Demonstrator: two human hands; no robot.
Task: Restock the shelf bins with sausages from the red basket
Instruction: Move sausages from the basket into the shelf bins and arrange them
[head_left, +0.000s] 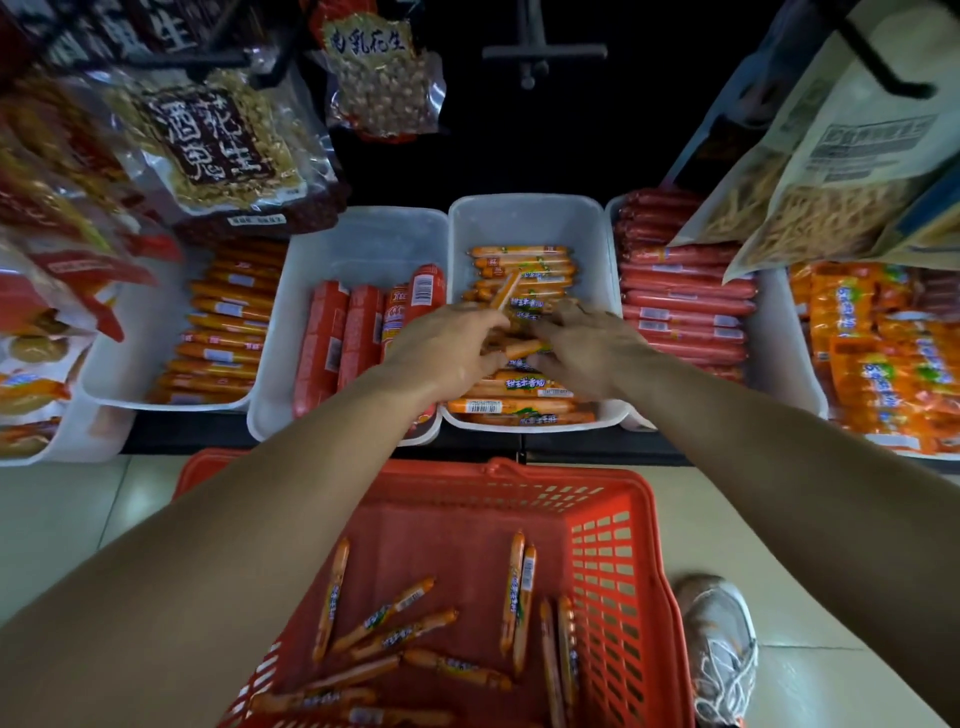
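Both hands are in the middle bin (527, 218) on the shelf, over its stack of orange sausages (519, 387). The left hand (447, 348) has its fingers curled round a small bunch of them. One tilted sausage (506, 291) sticks up and away from its fingertips, lying across the tidy rows behind. The right hand (587, 348) reaches in from the right with its fingers spread low over the pile. I cannot tell whether it pinches a stick or only steadies the stack. The two hands nearly meet above the bin's near half.

The basket (613, 519) stands on the floor just near of the shelf. A dozen or so loose sausages (382, 616) are scattered on its bottom, so the restocking looks only partly done.

The risks come from the slick wrappers and the crowded near end.

- **Crooked stick:** if the bunch is let go unevenly, the tilted one will likely settle across the rows, and later ones will pile up crooked.
- **Near rim:** the stack there is already close to the top, so a sideways nudge could roll sticks over it, back into the basket or onto the floor.
- **Left bin:** a stray could also hop into the left bin (363, 244) among the thick red sausages (363, 327).
- **Tipping:** a hard press on the near rim might tip the bin forward.
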